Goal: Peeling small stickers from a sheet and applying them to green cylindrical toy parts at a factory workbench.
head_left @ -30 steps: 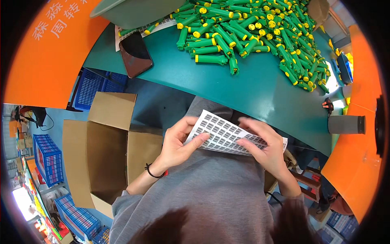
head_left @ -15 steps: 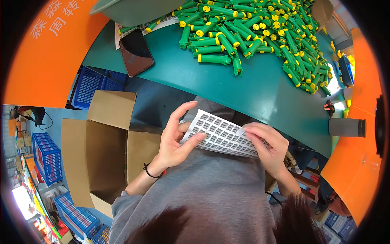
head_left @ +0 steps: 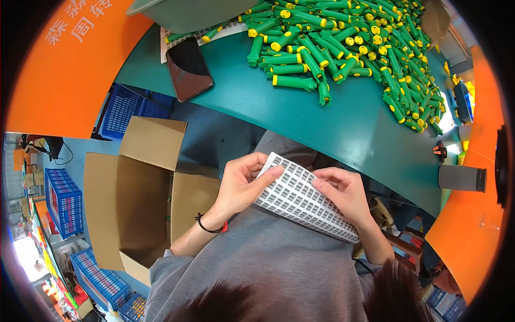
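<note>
A white sheet of small dark-printed labels is held over my lap, curved and slanting down to the right. My left hand is closed on its upper left corner, thumb on the printed face and fingers behind. At the upper right edge of the sheet, my right hand has its thumb and fingers brought together on the paper. Whether a loose label is between those fingertips is too small to tell. Beyond both hands, green tubes with yellow ends lie heaped on the green table.
An open cardboard box stands to my left. On the table are a dark phone, a grey-green basin and another label sheet. A grey cylinder sits at the right. Blue crates stand at the far left.
My right hand has moved a little left along the sheet's upper edge. The sheet is tilted more steeply, its right end lower. My left fingers have closed in behind its corner.
</note>
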`<state>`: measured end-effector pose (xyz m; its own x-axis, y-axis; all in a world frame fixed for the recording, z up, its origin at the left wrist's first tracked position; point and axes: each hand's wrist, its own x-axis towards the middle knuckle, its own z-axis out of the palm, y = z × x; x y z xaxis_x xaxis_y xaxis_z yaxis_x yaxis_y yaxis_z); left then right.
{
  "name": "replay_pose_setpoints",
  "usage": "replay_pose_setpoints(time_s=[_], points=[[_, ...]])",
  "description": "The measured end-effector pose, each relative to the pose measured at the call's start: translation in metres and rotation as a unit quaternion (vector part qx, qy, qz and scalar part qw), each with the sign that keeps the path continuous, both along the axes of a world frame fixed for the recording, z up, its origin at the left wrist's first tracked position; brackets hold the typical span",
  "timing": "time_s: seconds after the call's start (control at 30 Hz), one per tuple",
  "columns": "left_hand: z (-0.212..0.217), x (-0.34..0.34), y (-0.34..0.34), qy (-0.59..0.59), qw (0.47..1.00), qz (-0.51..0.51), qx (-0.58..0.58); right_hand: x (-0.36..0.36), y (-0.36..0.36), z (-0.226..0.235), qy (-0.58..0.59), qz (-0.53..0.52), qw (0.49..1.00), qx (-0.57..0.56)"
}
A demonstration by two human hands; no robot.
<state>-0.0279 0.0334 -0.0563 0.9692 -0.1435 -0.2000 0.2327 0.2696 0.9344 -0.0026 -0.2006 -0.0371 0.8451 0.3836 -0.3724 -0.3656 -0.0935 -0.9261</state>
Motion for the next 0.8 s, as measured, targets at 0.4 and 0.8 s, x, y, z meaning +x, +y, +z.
replay_pose_setpoints(time_s=[0.4,0.8], points=[[-0.017,0.036,-0.012,0.053,0.996,0.068,-0.033,0.029,0.009,-0.029,0.375,-0.153,0.879,0.253],[-0.018,0.038,-0.012,0.055,0.991,0.125,0.004,0.045,0.021,-0.015,0.403,-0.161,0.878,0.203]])
